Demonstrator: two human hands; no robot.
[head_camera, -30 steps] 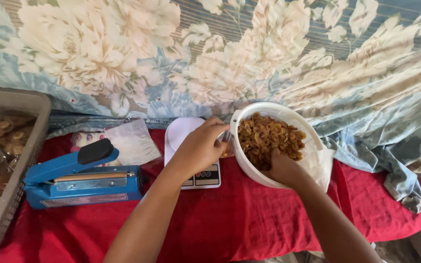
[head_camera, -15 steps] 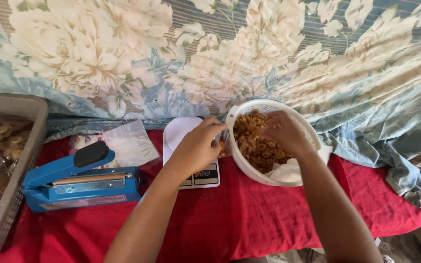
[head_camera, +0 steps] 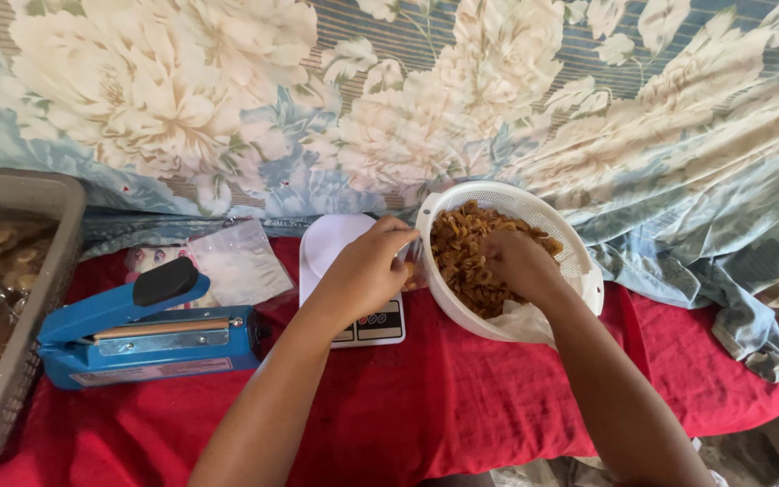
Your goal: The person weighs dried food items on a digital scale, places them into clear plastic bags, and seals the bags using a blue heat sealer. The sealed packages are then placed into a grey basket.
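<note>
— Both hands busy at the white colander [head_camera: 579, 261], tilted up on the red cloth [head_camera: 462, 406] toward its back edge, just right of the small white scale [head_camera: 331, 242].
— Left hand [head_camera: 364, 271]?
— Curled over the colander's near-left rim, fingers pinched on something thin there, maybe a clear bag; hard to tell exactly what.
— Right hand [head_camera: 517, 261]?
— Down among the brown fried snacks [head_camera: 460, 257], fingers cupped and narrow, gathering a portion.
— Best way through this scoop?
— Probably small handfuls, lifted gently to spare the brittle pieces, and a steady grip at the rim against tipping.
— Rest of the cloth?
— Blue heat sealer [head_camera: 151, 338] toward the left, empty clear bags [head_camera: 236, 261] behind it, grey crate [head_camera: 20, 298] of packed snacks at the left edge.
</note>
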